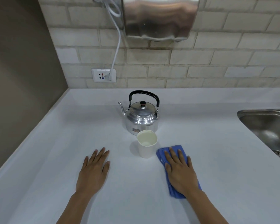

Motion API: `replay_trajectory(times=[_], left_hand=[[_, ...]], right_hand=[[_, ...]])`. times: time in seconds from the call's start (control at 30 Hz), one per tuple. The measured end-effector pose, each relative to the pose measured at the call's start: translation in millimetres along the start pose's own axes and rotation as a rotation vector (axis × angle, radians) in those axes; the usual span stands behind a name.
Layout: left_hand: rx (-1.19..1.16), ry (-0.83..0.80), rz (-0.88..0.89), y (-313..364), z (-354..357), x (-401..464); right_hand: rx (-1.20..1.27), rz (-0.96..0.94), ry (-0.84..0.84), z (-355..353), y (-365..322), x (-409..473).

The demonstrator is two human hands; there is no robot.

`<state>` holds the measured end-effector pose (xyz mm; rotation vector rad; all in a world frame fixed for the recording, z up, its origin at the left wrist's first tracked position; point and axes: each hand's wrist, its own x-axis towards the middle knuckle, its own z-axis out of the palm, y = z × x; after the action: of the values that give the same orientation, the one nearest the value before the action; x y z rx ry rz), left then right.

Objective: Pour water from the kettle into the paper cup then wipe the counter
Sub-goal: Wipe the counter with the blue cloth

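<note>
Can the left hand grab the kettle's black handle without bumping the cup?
Probably yes. The left hand lies flat on the counter, left of the paper cup. The kettle stands behind the cup, handle upright, with bare counter in between.

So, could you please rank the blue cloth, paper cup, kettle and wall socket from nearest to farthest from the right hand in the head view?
1. blue cloth, directly under the right hand.
2. paper cup, just left of it.
3. kettle, behind the cup.
4. wall socket, on the back wall, far left.
</note>
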<state>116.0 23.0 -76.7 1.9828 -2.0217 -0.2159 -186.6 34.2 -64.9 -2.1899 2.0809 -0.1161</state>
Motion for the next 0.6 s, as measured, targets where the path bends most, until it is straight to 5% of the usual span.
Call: replay_trajectory(times=[0.33, 0.6], left_hand=[[-0.037, 0.012, -0.013, 1.9, -1.8, -0.1], [-0.052, 0.021, -0.017, 0.5, -1.5, 0.3]], right_hand=[[0.044, 0.092, -0.043, -12.4, 27.2, 42.8], [0.047, -0.036, -0.032, -4.4, 18.1, 36.2]])
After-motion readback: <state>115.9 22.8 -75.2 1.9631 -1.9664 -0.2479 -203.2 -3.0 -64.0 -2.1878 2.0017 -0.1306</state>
